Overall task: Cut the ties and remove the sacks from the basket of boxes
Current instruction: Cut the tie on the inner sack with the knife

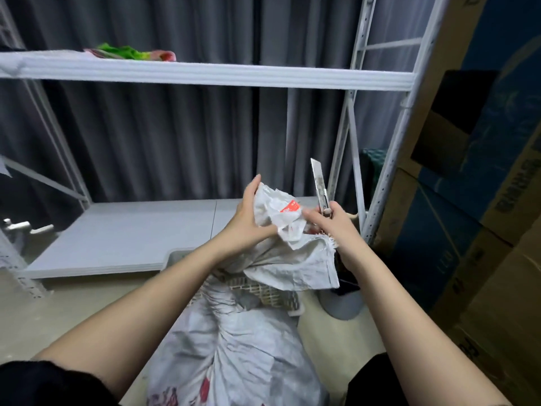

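My left hand (248,218) grips the bunched top of a white woven sack (292,259) that carries a red label. In my right hand (333,221) is a utility knife (319,183), its blade pointing up and away, just right of the bunched sack top. The sack drapes over a woven basket (263,291), of which only a strip of lattice rim shows. A second white sack (240,356) with red print lies in front, nearer to me. The basket's contents are hidden by the sacks.
A white metal shelving unit (205,73) stands ahead with a low grey shelf board (131,235). Stacked cardboard boxes (468,200) fill the right side. A grey round fan base (345,306) sits on the floor by the basket. Dark curtains hang behind.
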`<state>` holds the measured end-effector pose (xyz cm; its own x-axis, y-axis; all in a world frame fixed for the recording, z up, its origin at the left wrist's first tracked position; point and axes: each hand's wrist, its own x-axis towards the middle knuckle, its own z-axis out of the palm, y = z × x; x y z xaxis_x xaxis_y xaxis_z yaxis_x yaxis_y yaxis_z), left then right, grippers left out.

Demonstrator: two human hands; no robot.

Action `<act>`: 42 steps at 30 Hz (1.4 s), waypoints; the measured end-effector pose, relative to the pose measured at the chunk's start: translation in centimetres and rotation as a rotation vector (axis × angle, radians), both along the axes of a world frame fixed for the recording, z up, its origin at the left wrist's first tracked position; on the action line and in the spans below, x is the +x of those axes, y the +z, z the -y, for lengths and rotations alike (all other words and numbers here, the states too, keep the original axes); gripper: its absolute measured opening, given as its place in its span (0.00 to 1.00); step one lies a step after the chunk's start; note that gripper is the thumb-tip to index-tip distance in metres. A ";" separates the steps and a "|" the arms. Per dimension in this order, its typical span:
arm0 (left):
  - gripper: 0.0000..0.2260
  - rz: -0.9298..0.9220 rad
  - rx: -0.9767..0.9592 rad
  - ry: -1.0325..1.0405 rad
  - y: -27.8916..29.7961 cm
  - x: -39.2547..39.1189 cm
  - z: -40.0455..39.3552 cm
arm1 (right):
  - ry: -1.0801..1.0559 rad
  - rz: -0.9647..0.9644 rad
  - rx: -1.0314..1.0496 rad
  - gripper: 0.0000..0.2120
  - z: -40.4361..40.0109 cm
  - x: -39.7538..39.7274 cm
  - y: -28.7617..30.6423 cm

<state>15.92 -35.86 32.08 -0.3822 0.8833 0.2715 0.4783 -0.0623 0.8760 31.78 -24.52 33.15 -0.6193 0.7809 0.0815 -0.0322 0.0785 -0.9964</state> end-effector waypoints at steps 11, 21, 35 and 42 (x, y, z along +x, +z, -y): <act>0.13 -0.763 -0.270 0.321 0.9 0.0 0.3 | -0.064 -0.052 -0.017 0.12 5.8 -2.8 -4.1; 0.18 -1.228 -0.468 0.009 0.8 -1.9 1.2 | 0.004 -0.061 -0.136 0.08 8.0 -2.8 -6.8; 0.30 -0.894 -0.598 -0.090 -1.5 -1.8 3.7 | -0.155 -0.422 -0.989 0.06 9.9 -5.1 -9.6; 0.17 -0.820 -0.563 -0.033 -2.1 -3.5 4.6 | -0.182 -0.218 -0.657 0.07 9.6 -3.2 -9.3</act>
